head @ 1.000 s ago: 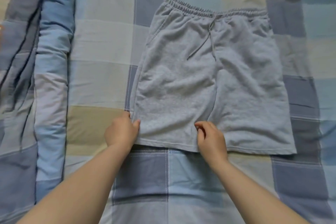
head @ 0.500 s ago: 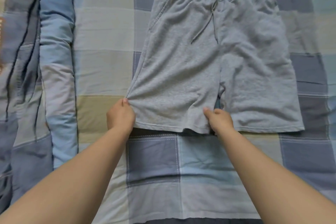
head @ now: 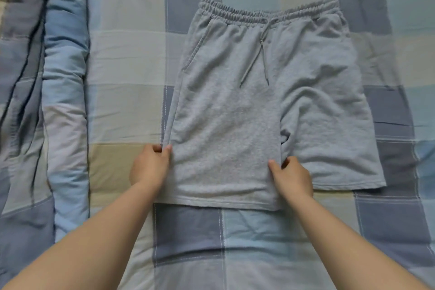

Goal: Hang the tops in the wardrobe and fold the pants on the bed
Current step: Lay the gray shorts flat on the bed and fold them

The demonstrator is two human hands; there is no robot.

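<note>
Right now I have a pair of grey shorts laid flat on the bed, waistband toward the far edge and the leg hems toward the near edge where I stand. My left hand pinches the outer side seam of the left leg just above its hem, thumb and fingers closed on the cloth, and my right hand pinches the inner edge of that same leg, down by the crotch gap. Holding both edges of one leg like this keeps it taut and square, which I judge is the set-up for swinging it across onto the right leg so the shorts halve lengthwise. That right leg lies flat and untouched, toward the right side of the bed. The drawstring trails loose down the front from the waistband and could get trapped inside the fold. Soft knit like this will drag rather than slide on the cotton, so I would lift, not pull. Under it all is a checked bedcover in blue, cream and tan squares, a little creased, and along the left edge a bunched quilt of the same pattern lies in a long roll. No tops and no wardrobe are in view.
</note>
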